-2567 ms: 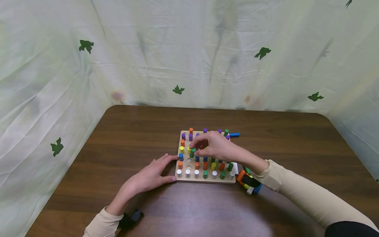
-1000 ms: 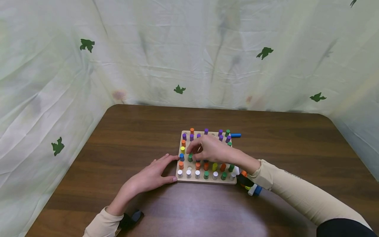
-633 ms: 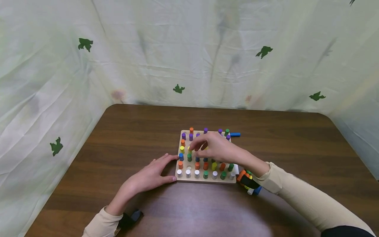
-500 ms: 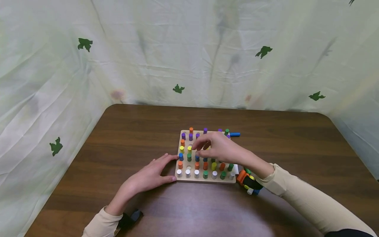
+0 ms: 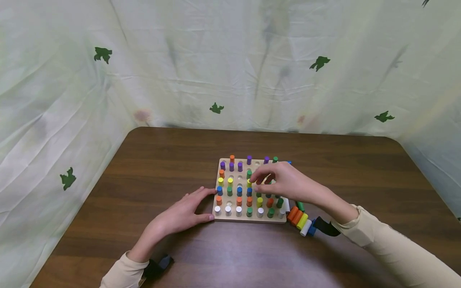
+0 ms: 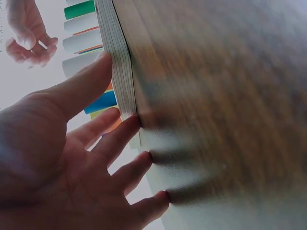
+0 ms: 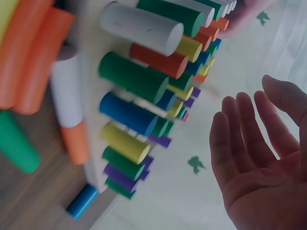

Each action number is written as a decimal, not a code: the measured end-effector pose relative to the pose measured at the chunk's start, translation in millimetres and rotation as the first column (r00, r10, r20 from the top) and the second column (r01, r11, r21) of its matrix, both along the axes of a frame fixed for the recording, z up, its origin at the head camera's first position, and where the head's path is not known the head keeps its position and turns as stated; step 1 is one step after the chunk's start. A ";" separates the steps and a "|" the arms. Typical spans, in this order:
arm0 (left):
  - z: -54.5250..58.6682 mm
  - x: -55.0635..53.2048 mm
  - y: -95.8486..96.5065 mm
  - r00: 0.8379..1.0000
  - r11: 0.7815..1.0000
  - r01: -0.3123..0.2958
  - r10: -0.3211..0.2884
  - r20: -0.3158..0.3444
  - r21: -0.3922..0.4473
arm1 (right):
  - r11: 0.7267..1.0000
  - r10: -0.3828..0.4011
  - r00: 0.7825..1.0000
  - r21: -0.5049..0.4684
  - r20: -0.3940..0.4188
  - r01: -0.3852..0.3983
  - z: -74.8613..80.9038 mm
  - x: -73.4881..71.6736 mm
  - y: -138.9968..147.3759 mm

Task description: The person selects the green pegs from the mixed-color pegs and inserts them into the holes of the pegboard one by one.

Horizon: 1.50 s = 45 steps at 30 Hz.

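A wooden pegboard (image 5: 230,219) lies on the table, set with rows of white, orange, blue, green, yellow and purple pegs; some holes are bare. My left hand (image 5: 185,212) rests at its left edge, thumb and forefinger touching the side. In the left wrist view the left thumb (image 6: 91,79) lies along the board's edge (image 6: 120,62), with the other fingertips on the tabletop. Over the right half of the board hovers my right hand (image 5: 288,184), holding nothing; the right wrist view shows its fingers (image 7: 247,134) loosely extended. A green peg (image 5: 229,191) stands in the second column.
Right of the board lie loose pegs: orange (image 5: 292,214), yellow (image 5: 302,221), white (image 5: 305,228), blue (image 5: 312,227) and green (image 5: 300,206). A blue peg (image 7: 82,201) lies beyond the board's far right corner. A pale curtain (image 5: 230,64) surrounds the table (image 5: 173,160).
My right hand, earlier pinching a green peg, has put it into the second-column hole and let go. It has since lifted away to the right. My left hand has stayed put.
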State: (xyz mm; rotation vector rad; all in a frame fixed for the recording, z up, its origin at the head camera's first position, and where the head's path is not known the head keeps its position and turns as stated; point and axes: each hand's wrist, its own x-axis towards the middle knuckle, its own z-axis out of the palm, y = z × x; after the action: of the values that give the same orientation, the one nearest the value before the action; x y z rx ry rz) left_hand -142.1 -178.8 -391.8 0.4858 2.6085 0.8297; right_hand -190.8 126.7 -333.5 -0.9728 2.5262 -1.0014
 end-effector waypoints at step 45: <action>1.2 0.3 1.0 1.000 1.000 0.006 -0.006 -0.008 -0.004 | 0.955 -0.288 0.956 0.096 0.059 0.281 -55.5 19.2 102.2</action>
State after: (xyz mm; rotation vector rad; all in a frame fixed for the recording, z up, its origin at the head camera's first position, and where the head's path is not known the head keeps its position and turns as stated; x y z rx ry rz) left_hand -141.9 -177.9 -390.6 0.4969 2.6145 0.8215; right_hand -171.6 228.9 -389.0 -0.5467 2.6739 -0.9716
